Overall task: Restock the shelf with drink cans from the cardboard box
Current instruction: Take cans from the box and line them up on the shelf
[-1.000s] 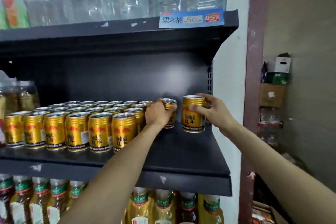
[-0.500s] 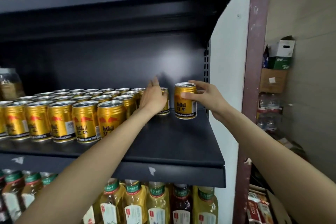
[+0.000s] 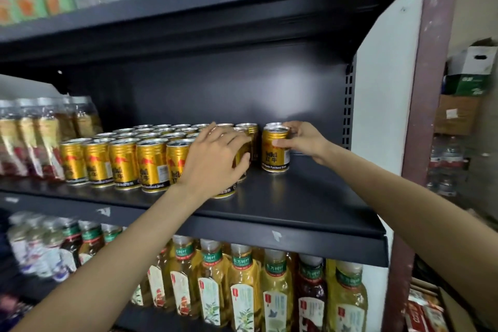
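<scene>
Presently both hands are at the middle shelf (image 3: 310, 205), working the right end of the block of gold cans (image 3: 124, 162). The right hand (image 3: 301, 140) has fingers and thumb closed round the upper part of a single can (image 3: 275, 152), which stands upright on the shelf, just beside the block's right edge with a narrow gap showing. A second can top is visible directly behind it. The left hand (image 3: 215, 162) lies spread over the end cans of the front rows, thumb pressed to one can's side; whether it encloses any one can cannot be told, since the palm hides them.

Judgement: the step in hand is seating the new can and squaring the rows. To do it well, slide the can left until it touches its neighbour, keep it upright, and brace the block with the left hand so no can tips. Bare shelf remains to the right. The cardboard box is not in view.
</scene>
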Demonstrator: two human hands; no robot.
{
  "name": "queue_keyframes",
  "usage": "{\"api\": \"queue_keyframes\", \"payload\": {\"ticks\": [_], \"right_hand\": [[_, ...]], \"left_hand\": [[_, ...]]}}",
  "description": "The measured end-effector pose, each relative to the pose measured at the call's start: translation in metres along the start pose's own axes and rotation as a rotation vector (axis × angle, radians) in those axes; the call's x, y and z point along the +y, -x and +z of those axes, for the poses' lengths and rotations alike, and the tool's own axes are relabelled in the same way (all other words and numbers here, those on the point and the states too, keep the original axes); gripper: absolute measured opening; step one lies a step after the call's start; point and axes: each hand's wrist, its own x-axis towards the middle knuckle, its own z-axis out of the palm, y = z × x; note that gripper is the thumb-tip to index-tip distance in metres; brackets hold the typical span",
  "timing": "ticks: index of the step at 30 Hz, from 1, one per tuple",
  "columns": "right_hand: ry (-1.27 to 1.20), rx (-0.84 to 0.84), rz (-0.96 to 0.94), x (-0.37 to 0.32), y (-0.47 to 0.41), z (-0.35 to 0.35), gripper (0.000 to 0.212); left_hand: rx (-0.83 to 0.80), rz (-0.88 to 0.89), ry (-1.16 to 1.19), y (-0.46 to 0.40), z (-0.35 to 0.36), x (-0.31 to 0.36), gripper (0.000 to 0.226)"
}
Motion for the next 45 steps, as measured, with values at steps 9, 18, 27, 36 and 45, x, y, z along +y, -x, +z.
{"api": "queue_keyframes", "payload": {"ticks": [9, 18, 27, 36, 45], "right_hand": [[0.243, -0.177, 0.015, 0.014, -0.002, 0.001, 0.097], [0.355, -0.197, 0.057, 0.007, -0.016, 0.023, 0.098], [0.639, -0.084, -0.018, -0.028, 0.028, 0.02, 0.095], [0.633, 0.223, -0.418, -0.084, 0.2, 0.104, 0.048], [0.427, 0.569, -0.371, -0.008, 0.321, 0.277, 0.017]], "left_hand": [[0.041, -0.033, 0.086, 0.019, 0.003, -0.028, 0.055], [0.054, -0.026, 0.118, 0.019, 0.008, -0.032, 0.054], [0.197, -0.037, 0.211, 0.027, 0.009, -0.029, 0.059], [0.478, -0.05, 0.543, 0.126, -0.045, -0.022, 0.034], [-0.133, -0.295, 0.841, 0.312, -0.032, -0.063, 0.033]]}}
